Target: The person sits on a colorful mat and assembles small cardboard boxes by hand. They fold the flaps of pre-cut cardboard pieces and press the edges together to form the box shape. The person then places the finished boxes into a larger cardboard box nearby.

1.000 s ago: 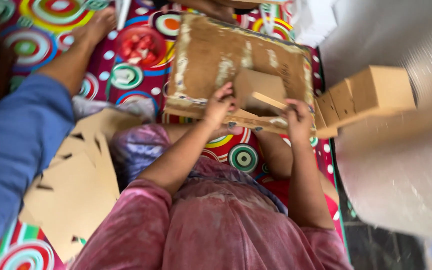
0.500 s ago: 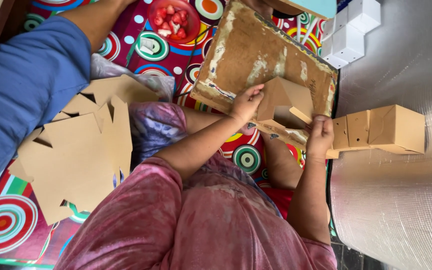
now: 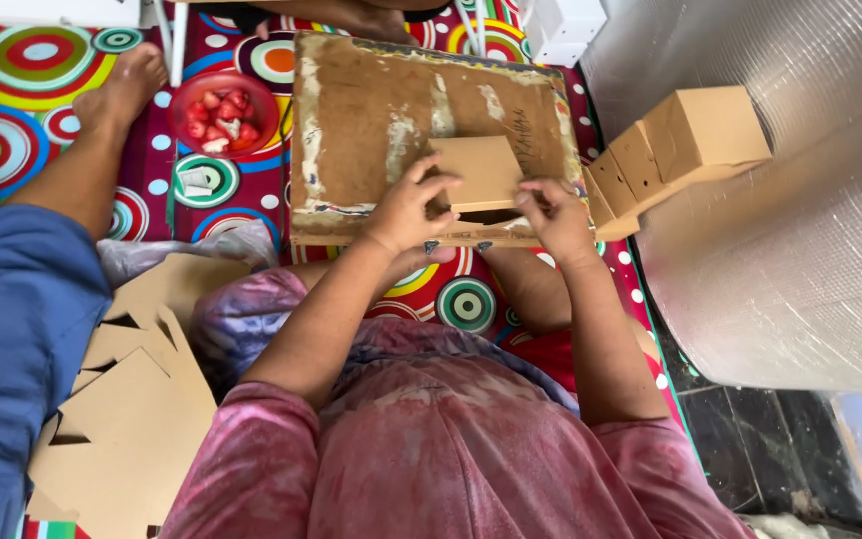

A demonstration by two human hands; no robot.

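Cardboard box (image 3: 478,172), small and brown, sits at the centre of the head view on a worn, stained board (image 3: 371,120) that serves as the surface. The left hand (image 3: 406,212) has its grip clamped on the box's left side, fingers curled over the top edge. The right hand (image 3: 554,215) pinches the box's lower right edge, where a flap looks partly open. Judging by that gap, the folding step is in hand, and the next move would call for pressing the flap shut while the left hand steadies the box. At upper right, a row of 3 or 4 finished boxes (image 3: 685,145) lies against a roll of bubble wrap (image 3: 800,200). Flat cardboard cutouts (image 3: 122,399) lie at lower left, a red bowl (image 3: 221,110) at upper left. Another person's blue sleeve (image 3: 7,349) is cut off at the left edge. The box's underside and the right fingertips are hidden.
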